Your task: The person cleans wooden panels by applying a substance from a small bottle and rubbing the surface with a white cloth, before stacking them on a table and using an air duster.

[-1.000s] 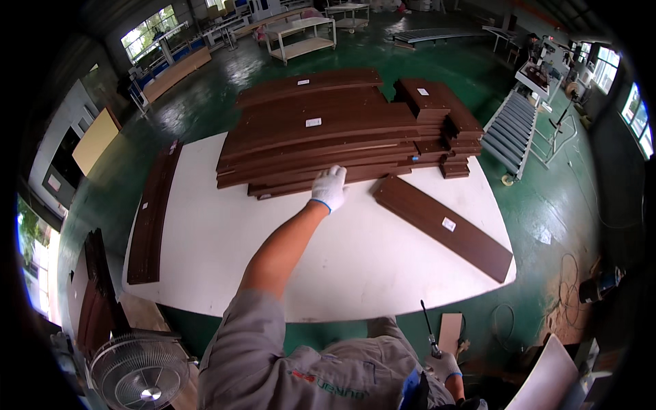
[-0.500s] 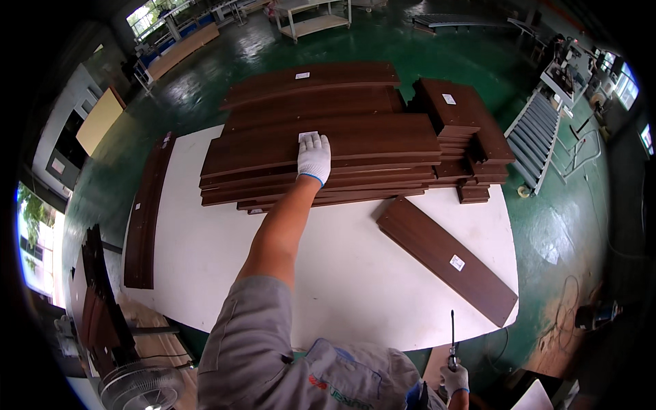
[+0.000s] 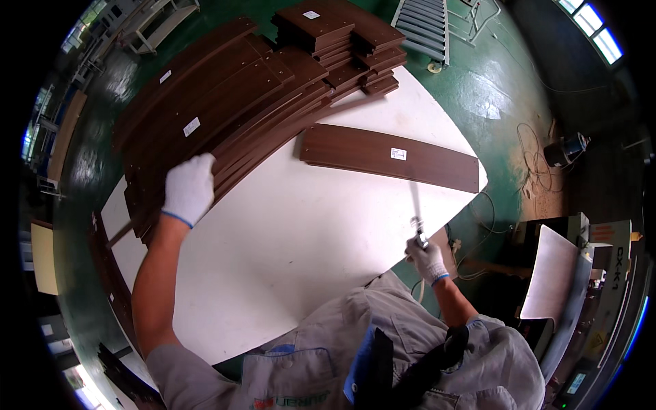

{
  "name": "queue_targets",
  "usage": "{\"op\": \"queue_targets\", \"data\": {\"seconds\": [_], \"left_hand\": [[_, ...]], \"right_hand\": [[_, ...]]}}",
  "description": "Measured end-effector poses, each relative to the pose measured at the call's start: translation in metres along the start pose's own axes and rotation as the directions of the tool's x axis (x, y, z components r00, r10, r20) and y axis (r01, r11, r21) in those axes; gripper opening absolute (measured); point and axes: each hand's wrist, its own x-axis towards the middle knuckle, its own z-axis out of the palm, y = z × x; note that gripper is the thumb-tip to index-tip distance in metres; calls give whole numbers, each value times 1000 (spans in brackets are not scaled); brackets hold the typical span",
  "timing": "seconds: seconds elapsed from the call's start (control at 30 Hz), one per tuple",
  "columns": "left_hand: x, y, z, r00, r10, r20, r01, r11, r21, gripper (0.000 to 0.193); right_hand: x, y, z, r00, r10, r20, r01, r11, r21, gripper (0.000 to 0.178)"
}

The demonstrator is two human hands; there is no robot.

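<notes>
Seen from the head camera, the gloved left hand (image 3: 188, 188) is laid flat, fingers spread, on the near end of the stack of dark boards (image 3: 225, 102) on the white table (image 3: 307, 232), while the right hand (image 3: 427, 258) is closed around a thin tool (image 3: 415, 205), possibly a blade, near a single board (image 3: 389, 156).

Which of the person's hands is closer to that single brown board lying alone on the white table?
Right. The right hand holds a thin tool just below the single board; the left hand rests on the stacked boards, farther off.
</notes>
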Motion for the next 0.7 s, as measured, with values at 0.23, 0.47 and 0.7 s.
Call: {"op": "queue_targets", "data": {"seconds": [0.23, 0.47, 0.7], "left_hand": [[-91, 90, 81, 969, 209, 132, -135, 894, -426, 14], [-109, 213, 184, 934, 319, 159, -299, 944, -137, 10], [-179, 200, 214, 981, -34, 192, 92, 950, -299, 10]], "right_hand": [[7, -65, -11, 945, 54, -324, 26, 971, 238, 60], [32, -4, -76, 946, 190, -264, -136, 968, 211, 35], [102, 39, -64, 809, 513, 288, -435, 851, -295, 15]]}}
